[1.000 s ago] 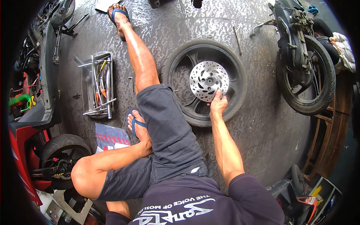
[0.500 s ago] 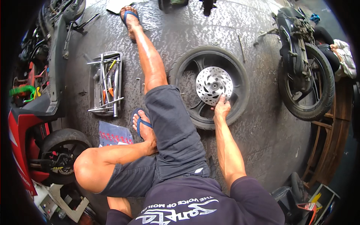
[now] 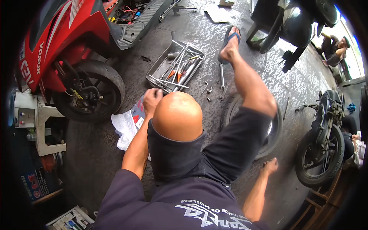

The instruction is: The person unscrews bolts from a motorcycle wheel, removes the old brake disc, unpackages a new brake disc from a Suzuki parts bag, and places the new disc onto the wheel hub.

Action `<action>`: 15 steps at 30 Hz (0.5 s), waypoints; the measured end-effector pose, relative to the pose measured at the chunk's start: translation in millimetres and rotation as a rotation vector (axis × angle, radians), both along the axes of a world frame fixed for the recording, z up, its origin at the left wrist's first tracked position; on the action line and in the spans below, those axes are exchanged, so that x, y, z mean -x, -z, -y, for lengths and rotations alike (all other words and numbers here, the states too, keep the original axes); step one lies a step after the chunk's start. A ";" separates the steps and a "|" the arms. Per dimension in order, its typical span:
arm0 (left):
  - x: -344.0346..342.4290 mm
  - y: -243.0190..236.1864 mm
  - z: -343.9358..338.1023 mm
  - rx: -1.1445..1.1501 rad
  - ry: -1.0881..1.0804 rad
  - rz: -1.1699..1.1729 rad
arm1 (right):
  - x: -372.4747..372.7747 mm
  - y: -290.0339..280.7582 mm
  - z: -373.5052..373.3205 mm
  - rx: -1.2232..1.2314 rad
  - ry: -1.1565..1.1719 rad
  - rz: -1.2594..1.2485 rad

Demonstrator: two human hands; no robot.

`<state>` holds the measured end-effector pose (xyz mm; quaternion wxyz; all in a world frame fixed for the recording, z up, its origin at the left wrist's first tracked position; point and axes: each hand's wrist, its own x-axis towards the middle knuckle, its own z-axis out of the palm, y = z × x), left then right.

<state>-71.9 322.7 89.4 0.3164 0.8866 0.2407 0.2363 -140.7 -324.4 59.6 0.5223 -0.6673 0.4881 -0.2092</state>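
Sitting on a rough, damp-looking concrete floor (image 3: pixel 107 153), the person has one bare knee raised in the middle of the view and the other leg stretched out toward a blue rubber sandal (image 3: pixel 229 42).

The left hand (image 3: pixel 152 99) is curled into a loose fist just beside the knee, hovering over a crumpled white plastic bag (image 3: pixel 124 128) and a flat printed sheet. Whether the fist has anything inside it cannot be told from here.

The right hand (image 3: pixel 271 165) reaches down low on the other side, its fingers bent near the rim of a loose wheel (image 3: pixel 273 132). That wheel, black rubber tyre around a dark cast rim, lies flat on the floor and is mostly hidden under the outstretched thigh in dark shorts. The hand looks empty, though its grip is too small to read clearly.

Ahead of the left hand sits a shallow rectangular metal tray (image 3: pixel 155 74) holding long thin steel tools, some with orange handles. Just beside it, a slim spanner (image 3: pixel 222 76) and a few small bolts (image 3: pixel 208 92) lie scattered on the concrete.

A red scooter (image 3: pixel 57 50) with glossy plastic panels stands to the left, its round front tyre resting on the floor. Another dark motorcycle (image 3: pixel 322 142) stands well apart on the right.
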 end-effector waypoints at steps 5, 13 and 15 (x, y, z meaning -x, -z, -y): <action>-82.7 -11.3 53.7 0.106 0.388 0.032 | -5.7 -68.5 35.6 0.131 -0.136 0.141; -169.4 28.9 104.7 0.034 0.831 -0.239 | -83.0 -292.7 19.4 0.470 -0.496 0.050; -163.4 41.6 122.3 0.007 0.826 -0.344 | -91.1 -345.8 -20.8 0.561 -0.760 0.041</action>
